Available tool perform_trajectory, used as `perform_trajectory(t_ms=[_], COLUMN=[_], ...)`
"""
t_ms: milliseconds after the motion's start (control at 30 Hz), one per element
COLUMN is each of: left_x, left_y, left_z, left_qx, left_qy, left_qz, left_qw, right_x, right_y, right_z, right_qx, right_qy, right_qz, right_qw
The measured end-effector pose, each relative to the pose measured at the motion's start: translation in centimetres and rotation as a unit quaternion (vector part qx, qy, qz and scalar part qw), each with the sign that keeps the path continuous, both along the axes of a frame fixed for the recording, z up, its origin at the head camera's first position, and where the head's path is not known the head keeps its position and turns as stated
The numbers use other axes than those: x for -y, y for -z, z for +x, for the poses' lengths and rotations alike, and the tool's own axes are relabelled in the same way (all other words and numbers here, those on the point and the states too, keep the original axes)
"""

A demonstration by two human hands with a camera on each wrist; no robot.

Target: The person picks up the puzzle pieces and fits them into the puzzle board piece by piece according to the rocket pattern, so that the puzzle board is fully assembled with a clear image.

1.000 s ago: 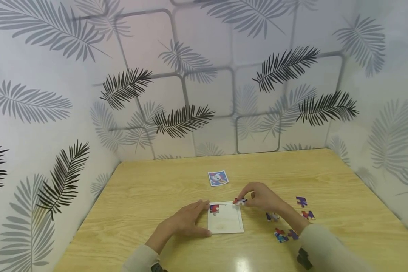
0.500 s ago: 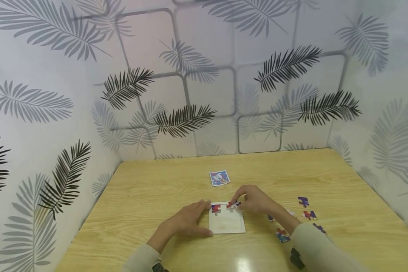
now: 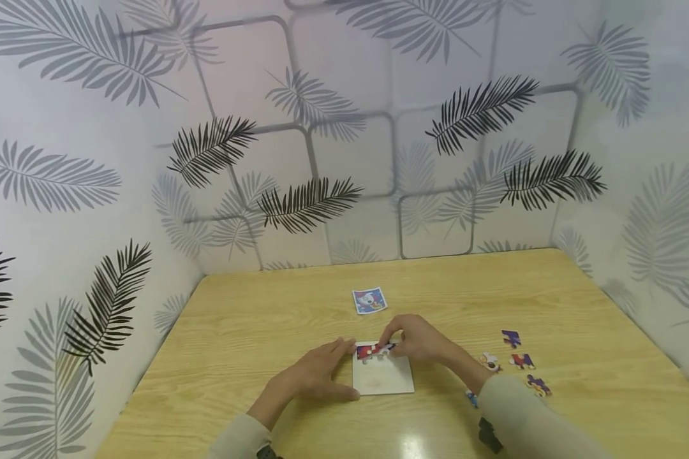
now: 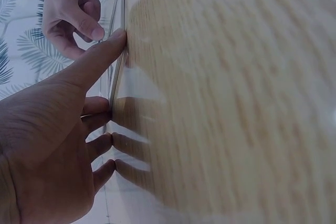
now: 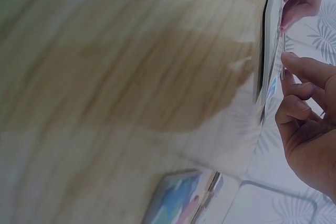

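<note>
A square white puzzle tray [image 3: 382,381] lies on the table between both hands. In its far left corner sits a red and purple puzzle piece [image 3: 363,352]. My right hand [image 3: 418,340] pinches a second puzzle piece [image 3: 385,350] by its edge, along the tray's far side and up against the first piece. My left hand [image 3: 319,371] rests at the tray's left edge, thumb and fingers spread straight. In the left wrist view its thumb [image 4: 105,51] touches the tray's rim. The right wrist view shows the right thumb and forefinger close together at the thin piece.
A small picture card [image 3: 370,300] of a white cartoon animal lies beyond the tray. Right of the tray are several loose puzzle pieces [image 3: 521,361], some partly behind the right sleeve [image 3: 528,414]. A leaf-patterned wall covering [image 3: 356,159] stands behind the wooden table [image 3: 252,306].
My right hand has moved left along the tray's far edge, bringing its puzzle piece against the corner piece. More loose pieces show beside the right forearm. The left hand stays in place.
</note>
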State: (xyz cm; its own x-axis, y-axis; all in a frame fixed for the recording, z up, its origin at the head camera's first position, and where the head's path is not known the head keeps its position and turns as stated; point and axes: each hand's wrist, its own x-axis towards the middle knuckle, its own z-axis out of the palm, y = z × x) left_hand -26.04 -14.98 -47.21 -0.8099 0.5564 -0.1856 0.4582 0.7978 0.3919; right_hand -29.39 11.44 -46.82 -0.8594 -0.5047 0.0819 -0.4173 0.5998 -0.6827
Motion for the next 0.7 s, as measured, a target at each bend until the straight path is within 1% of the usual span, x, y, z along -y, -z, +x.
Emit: perform_trajectory(t_ms=[167,467,700], left_x=[-0.03,-0.12,0.06], left_y=[0.00,0.18,0.31], left_z=[-0.07,-0.02,0.05], left_qx=[-0.004,0.007,-0.003], left_qy=[0.000,-0.002,0.000], left_qz=[0.004,0.009,0.011], left_qw=[1.0000,0.9999,0.9999], right_x=[0.41,0.66,0.86], right_y=[0.02,0.79,0.89], right_z=[-0.06,0.01,0.01], right_qx=[0.003,0.022,0.002], right_qy=[0.007,0.009,0.005], right_qz=[0.004,-0.003,0.002], right_qw=[1.0000,0.9997,1.0000])
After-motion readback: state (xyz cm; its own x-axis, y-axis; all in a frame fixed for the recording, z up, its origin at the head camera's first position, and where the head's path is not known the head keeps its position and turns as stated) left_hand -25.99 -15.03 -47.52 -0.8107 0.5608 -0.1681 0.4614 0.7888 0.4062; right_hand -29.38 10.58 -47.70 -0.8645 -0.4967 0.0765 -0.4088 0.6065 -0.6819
